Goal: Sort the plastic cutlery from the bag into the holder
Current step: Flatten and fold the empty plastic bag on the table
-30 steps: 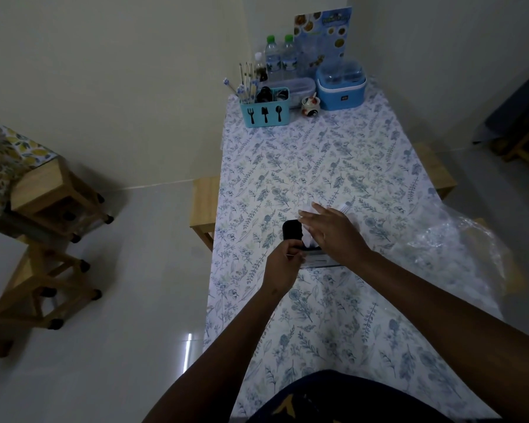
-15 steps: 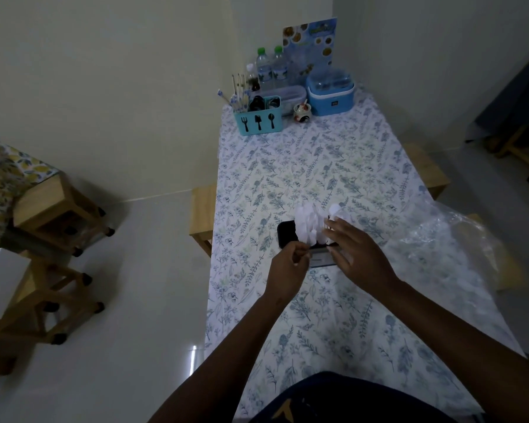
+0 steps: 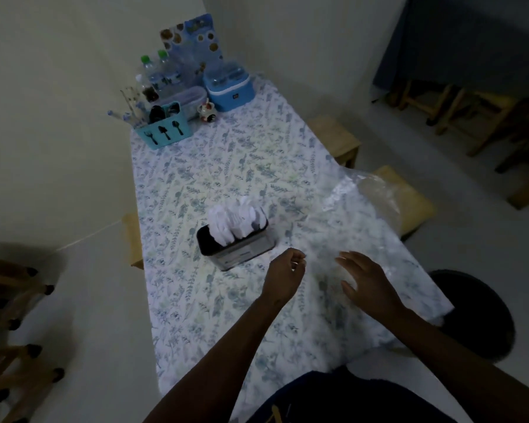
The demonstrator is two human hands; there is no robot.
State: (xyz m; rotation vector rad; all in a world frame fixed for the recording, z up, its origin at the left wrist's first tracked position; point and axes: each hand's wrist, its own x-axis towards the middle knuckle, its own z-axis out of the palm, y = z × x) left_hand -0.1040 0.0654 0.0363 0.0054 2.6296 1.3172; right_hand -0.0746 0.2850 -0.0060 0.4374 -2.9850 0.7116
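White plastic cutlery (image 3: pixel 237 219) is seen standing upright in the black holder (image 3: pixel 242 254), mid-tabletop (image 3: pixel 211 300); the holder's left end shows dark and unfilled.

Left hand (image 3: pixel 283 277) is held just near of the holder, fingers (image 3: pixel 297 261) loosely curled, nothing gripped.

Right hand (image 3: pixel 370 285) is held with fingers spread and straight over the near edge of the clear plastic bag (image 3: pixel 367 199), lying flat at the right. Contact cannot be told, nor whether any pieces lie inside.

Step judged: a reach into the bag for more. The film should be pinned flat by one hand and its mouth opened by the other. Pieces are best drawn out by their handles and dropped into the unfilled end, like with like.
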